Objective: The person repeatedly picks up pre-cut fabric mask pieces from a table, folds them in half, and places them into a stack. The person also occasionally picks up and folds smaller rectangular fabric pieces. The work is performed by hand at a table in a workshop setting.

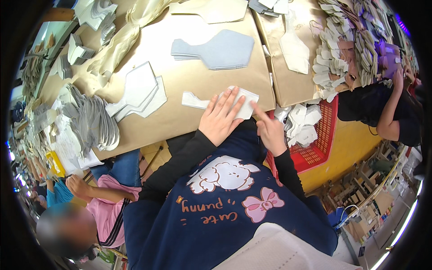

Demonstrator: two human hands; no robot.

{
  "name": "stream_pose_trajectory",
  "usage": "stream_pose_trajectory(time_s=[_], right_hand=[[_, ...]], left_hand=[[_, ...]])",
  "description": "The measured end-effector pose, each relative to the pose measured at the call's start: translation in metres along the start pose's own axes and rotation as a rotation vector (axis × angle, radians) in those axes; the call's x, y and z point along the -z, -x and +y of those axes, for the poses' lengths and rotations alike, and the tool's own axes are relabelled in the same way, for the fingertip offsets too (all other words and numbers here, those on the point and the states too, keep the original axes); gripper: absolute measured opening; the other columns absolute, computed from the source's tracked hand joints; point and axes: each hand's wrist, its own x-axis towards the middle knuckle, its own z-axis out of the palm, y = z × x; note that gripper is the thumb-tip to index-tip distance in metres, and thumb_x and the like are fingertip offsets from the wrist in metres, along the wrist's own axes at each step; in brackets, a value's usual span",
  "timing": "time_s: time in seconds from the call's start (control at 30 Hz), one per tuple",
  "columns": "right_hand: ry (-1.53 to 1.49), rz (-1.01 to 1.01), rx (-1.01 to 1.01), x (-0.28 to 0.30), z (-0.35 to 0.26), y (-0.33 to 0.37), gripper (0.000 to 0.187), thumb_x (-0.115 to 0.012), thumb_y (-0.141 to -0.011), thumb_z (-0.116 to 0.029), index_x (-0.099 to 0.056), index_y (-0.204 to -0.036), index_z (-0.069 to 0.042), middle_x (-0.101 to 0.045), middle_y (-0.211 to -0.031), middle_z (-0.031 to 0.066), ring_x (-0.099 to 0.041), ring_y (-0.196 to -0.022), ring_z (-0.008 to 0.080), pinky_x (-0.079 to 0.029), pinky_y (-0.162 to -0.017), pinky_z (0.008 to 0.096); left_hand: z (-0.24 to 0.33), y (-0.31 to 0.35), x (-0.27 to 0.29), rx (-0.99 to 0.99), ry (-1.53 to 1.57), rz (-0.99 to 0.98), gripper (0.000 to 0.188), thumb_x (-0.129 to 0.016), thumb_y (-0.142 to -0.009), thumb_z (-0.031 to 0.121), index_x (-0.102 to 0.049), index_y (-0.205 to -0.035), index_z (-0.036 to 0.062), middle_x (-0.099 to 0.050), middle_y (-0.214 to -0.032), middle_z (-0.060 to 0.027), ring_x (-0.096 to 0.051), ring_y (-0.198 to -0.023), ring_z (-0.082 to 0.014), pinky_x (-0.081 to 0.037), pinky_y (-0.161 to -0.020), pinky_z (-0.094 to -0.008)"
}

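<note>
My left hand [221, 118] lies flat on a white paddle-shaped cut piece [249, 107] near the table's front edge, fingers stretched out. The piece's narrow end sticks out to the left of my fingers. At its right edge, the index fingertip of my right hand [271, 133] touches it, with that finger extended and the others bent; I see nothing held there. Beyond my hands lies a neat stack of grey-blue cut pieces [227, 48] of similar shape. To the left, a few white cut pieces [141, 93] overlap in a loose fan.
Brown paper covers the table [164, 130]. Bundled grey pieces [92, 121] crowd its left end; more piles [335, 58] stand at the right. Below the right edge is a red basket [321, 155] holding white pieces. A person in pink [110, 195] sits left, another [393, 112] right.
</note>
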Motion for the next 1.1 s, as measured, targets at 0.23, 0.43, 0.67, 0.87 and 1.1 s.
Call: stream_pose_trajectory(time_s=[0.23,0.43,0.67,0.87,1.1], right_hand=[[-0.033,0.051,0.031,0.011,-0.033,-0.011,0.053,-0.048,-0.107,-0.042,-0.038,-0.158,-0.030,-0.053,-0.054,0.0164,-0.058,-0.051,0.0384,-0.048,-0.056,0.0452],[-0.394,-0.091,-0.281,0.021,-0.042,-0.024,0.051,-0.040,-0.111,-0.036,-0.034,-0.160,-0.023,-0.057,-0.061,0.0114,-0.054,-0.046,0.0155,-0.049,-0.052,0.0353],[-0.627,0.055,-0.126,0.036,-0.048,-0.022,0.055,-0.033,-0.113,-0.033,-0.025,-0.163,-0.013,-0.048,-0.056,-0.0029,-0.043,-0.043,0.0051,-0.037,-0.042,0.0230],[-0.495,0.075,-0.029,0.034,-0.058,-0.037,0.053,-0.042,-0.111,-0.030,-0.034,-0.159,-0.009,-0.053,-0.062,-0.0021,-0.049,-0.051,0.0059,-0.041,-0.048,0.0211],[0.114,0.381,0.552,0.030,-0.091,-0.101,0.052,-0.066,-0.096,-0.014,-0.053,-0.146,-0.007,-0.065,-0.120,0.0183,-0.061,-0.112,0.0322,-0.048,-0.097,0.0434]], left_hand=[[-0.002,0.002,0.000,0.036,0.040,-0.080,0.092,-0.076,-0.081,0.038,-0.034,-0.157,0.0085,-0.032,-0.164,-0.0135,-0.032,-0.151,-0.0265,-0.027,-0.121,-0.0453],[-0.002,0.002,-0.003,-0.011,-0.066,-0.037,0.086,-0.075,-0.078,0.022,-0.039,-0.156,0.0130,-0.033,-0.164,-0.0139,-0.037,-0.148,-0.0257,-0.030,-0.120,-0.0449],[-0.011,0.009,0.043,-0.190,0.108,0.161,0.049,-0.065,-0.085,0.010,-0.063,-0.134,0.0118,-0.060,-0.140,-0.0116,-0.059,-0.130,-0.0229,-0.044,-0.109,-0.0432],[-0.067,0.049,0.119,0.057,-0.106,0.710,0.034,-0.066,-0.085,0.004,-0.073,-0.119,0.0061,-0.074,-0.120,-0.0121,-0.069,-0.114,-0.0284,-0.052,-0.097,-0.0420],[-0.106,0.075,0.111,0.378,-0.126,0.382,0.032,-0.071,-0.090,0.013,-0.072,-0.122,0.0145,-0.060,-0.143,-0.0054,-0.054,-0.135,-0.0288,-0.032,-0.116,-0.0542]])
